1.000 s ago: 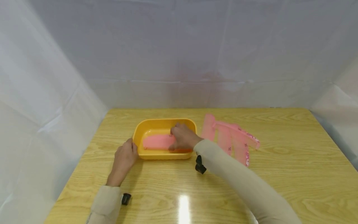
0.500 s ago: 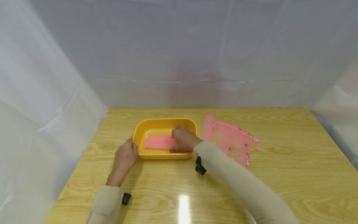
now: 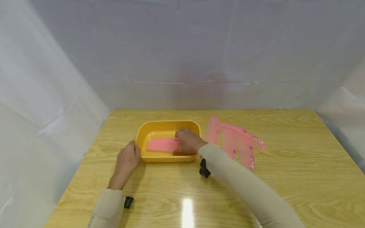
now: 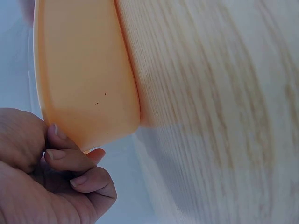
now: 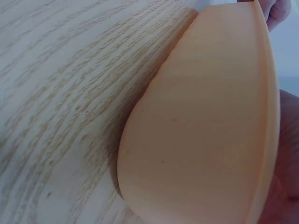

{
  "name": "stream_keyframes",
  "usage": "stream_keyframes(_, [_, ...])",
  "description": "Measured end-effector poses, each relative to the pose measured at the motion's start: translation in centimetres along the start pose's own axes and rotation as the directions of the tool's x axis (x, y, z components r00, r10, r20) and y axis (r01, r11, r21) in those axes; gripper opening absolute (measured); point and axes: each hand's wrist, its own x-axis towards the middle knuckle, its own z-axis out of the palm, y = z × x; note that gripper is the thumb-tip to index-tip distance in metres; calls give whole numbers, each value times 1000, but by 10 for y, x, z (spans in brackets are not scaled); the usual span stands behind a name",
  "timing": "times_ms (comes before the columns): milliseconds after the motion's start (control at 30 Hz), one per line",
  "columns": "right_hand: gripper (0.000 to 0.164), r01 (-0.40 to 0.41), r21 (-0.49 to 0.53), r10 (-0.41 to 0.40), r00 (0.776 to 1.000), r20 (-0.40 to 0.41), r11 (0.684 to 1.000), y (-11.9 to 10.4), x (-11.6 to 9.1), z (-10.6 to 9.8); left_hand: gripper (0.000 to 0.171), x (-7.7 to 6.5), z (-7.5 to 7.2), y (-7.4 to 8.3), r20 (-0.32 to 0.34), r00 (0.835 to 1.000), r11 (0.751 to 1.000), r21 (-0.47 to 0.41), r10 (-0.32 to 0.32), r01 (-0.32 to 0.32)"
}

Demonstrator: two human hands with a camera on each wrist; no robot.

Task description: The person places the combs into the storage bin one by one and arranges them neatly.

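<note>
A shallow yellow plastic basin [image 3: 159, 160] stands on the table. My left hand [image 3: 127, 160] holds its left rim; in the left wrist view, the curled fingers [image 4: 70, 161] meet the rim corner. Inside the basin lies a flat pink comb [image 3: 162, 145], with a small dark mark on it. My right hand [image 3: 188, 141] reaches over the near right rim and grips the comb's right end, which it partly covers. The basin wall [image 5: 201, 121] hides most of this hand from the right wrist camera.
Several more pink combs [image 3: 228, 139], some with floral patterned edges, lie overlapping right of the basin, partly behind my right forearm. The wood-grain table [image 3: 299, 164] extends rightward. White sheeting [image 3: 182, 57] hangs at the back and sides.
Between one second and half a second ago, the comb in the basin shifted slightly right and my right fingers drew closer around it. Since then, hardly anything has moved.
</note>
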Motion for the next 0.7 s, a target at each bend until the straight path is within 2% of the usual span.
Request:
stream_keyframes(100, [63,-14,39,14,1000,7,999,-1,-2,-5,21,0,0,0,-3,1000,1000,5,1,-1])
stream_keyframes(300, [63,-30,85,31,999,-15,996,0,-6,-16,21,0,0,0,-8,1000,1000,9,8,-8])
stream_keyframes(500, [65,0,103,9,996,-89,995,13,-8,-28,21,0,1,0,-14,1000,1000,11,8,-8])
stream_keyframes(700, [66,-26,133,42,992,-117,991,28,-18,-47,21,0,1,-1,-10,1000,1000,9,10,-10])
